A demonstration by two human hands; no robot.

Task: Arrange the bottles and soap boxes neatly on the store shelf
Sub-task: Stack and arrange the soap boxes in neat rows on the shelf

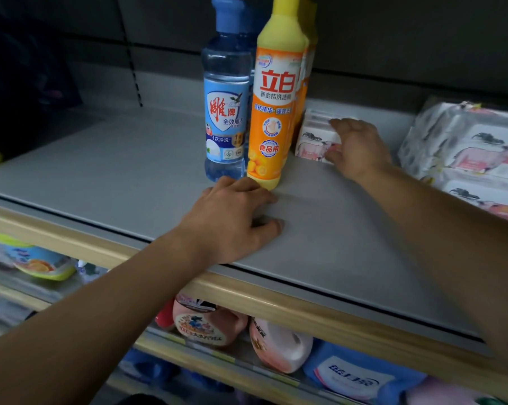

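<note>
Right grip (355,147) clasps the soap box (312,138) by its stiff, light sides beside the yellow bottle (271,112); left grip (235,217) rests loosely curled, empty, on the shelf (115,171).

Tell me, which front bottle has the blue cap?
The clear blue bottle, left of the yellow-orange bottle, whose top is yellow. It stands just behind the left hand.
</note>
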